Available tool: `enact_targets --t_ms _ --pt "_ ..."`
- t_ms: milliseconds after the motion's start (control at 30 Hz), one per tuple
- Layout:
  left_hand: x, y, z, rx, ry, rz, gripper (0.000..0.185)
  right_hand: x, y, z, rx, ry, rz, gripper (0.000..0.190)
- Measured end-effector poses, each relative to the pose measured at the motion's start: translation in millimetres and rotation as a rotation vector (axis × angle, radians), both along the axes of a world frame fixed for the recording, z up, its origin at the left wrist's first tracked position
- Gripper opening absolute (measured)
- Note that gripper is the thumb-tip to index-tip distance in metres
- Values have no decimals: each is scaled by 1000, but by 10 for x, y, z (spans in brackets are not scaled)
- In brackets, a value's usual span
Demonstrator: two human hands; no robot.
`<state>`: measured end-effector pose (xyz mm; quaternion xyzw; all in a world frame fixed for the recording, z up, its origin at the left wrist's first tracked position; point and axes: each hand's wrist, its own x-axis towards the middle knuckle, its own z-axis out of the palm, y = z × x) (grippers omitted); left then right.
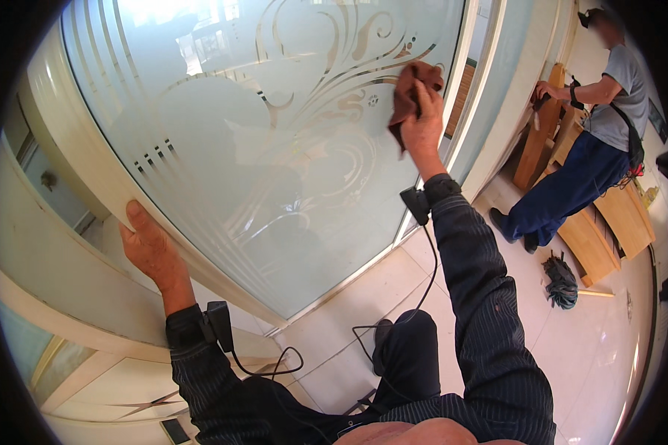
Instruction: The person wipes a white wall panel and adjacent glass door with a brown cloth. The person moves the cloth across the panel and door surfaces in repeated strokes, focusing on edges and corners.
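In front of me stands a frosted glass door panel (217, 161) with clear scrollwork and stripes, set in a cream frame. My right hand (423, 130) holds a crumpled brown cloth (407, 92) against the glass, close to the panel's right edge. Lower on the left, my left hand (155, 256) grips the edge of the cream door frame (83, 142). Its thumb lies on the frame's face, while the other fingers are mostly hidden. Both wrists wear black straps with small boxes and cables.
To the right, another person (607, 111) stands with hands at a wooden piece (541, 133). Curved wooden furniture parts (587, 239) rest behind that person's legs. A dark mop head (560, 282) with a wooden handle lies on the tiled floor (495, 356). A cable loops near my knee.
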<state>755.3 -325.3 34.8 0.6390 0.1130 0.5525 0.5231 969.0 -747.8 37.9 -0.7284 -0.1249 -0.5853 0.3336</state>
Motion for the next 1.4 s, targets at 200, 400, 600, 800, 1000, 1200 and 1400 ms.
enact_targets --t_ms 200,400,600,800,1000,1200,1400 --pt "47 77 -48 -44 -12 19 60 9 313 75 70 -91 -45 53" --pt "35 74 -1 -12 -20 87 60 -718 1368 589 -311 -324 243 56" --pt "6 -14 92 -19 -30 105 56 -912 1443 885 -573 -336 336 67" --pt "15 -51 68 -27 -27 78 55 -699 1184 1139 -331 -307 163 60" --pt "-5 -75 88 23 25 109 61 -1043 1630 1156 -447 -271 238 62" --pt "-36 -84 116 88 107 165 60 -1525 2249 1198 -747 -314 402 60" --pt "-36 -85 123 38 132 125 59 -1580 2544 1891 -636 -385 354 58"
